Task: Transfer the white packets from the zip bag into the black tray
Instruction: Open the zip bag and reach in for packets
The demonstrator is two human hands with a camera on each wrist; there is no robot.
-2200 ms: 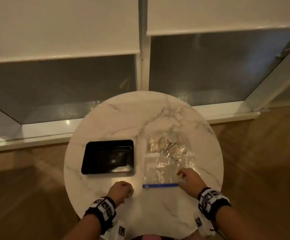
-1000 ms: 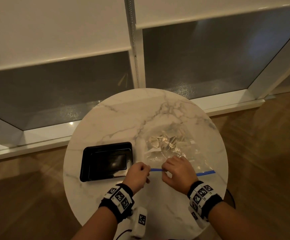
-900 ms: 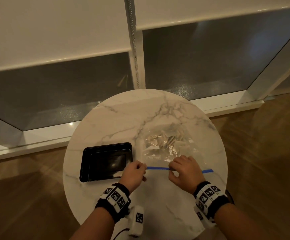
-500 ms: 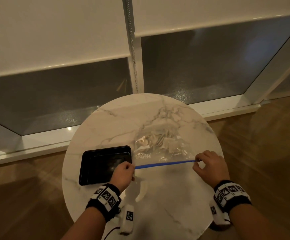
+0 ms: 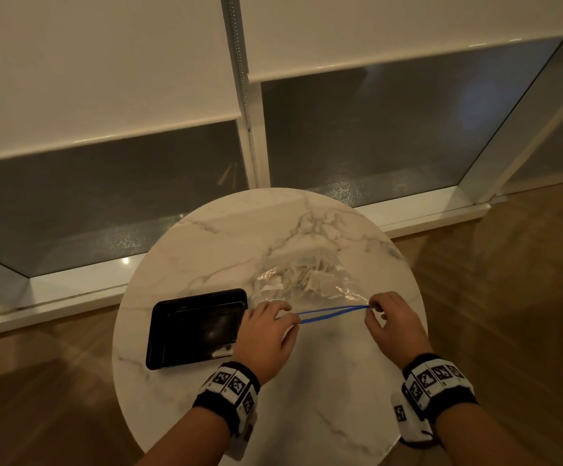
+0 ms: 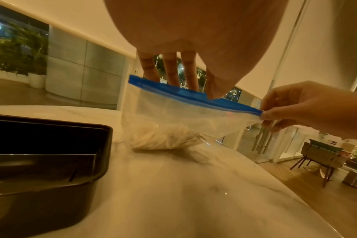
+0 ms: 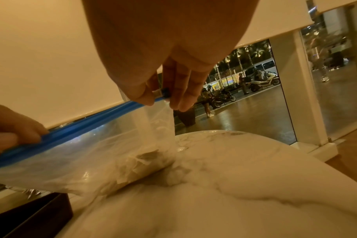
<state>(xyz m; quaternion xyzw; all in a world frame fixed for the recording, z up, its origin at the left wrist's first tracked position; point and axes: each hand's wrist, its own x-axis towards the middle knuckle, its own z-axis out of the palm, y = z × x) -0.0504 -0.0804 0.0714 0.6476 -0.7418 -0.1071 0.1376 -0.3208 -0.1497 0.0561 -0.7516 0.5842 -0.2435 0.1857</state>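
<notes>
A clear zip bag (image 5: 310,287) with a blue zip strip (image 5: 333,311) hangs upright over the round marble table (image 5: 273,237), its bottom resting on it. White packets (image 6: 165,140) lie heaped in its bottom. My left hand (image 5: 290,318) pinches the strip's left end, thumb in front and fingers (image 6: 171,74) behind. My right hand (image 5: 372,309) pinches the right end (image 7: 162,95). The two blue lips stand slightly apart near the left hand. The black tray (image 5: 159,331) sits left of the bag, with no packets in it.
The table's near half (image 5: 307,398) shows bare marble. Behind the table is a window wall with lowered white blinds (image 5: 105,79) and a white sill (image 5: 71,290). Wooden floor (image 5: 508,297) surrounds the table. The tray's rim (image 6: 104,128) lies close below my left hand.
My right hand slid rightward along the blue strip, away from the left hand. The bag's top rose off the table, and the lips have now parted near the left hand.
</notes>
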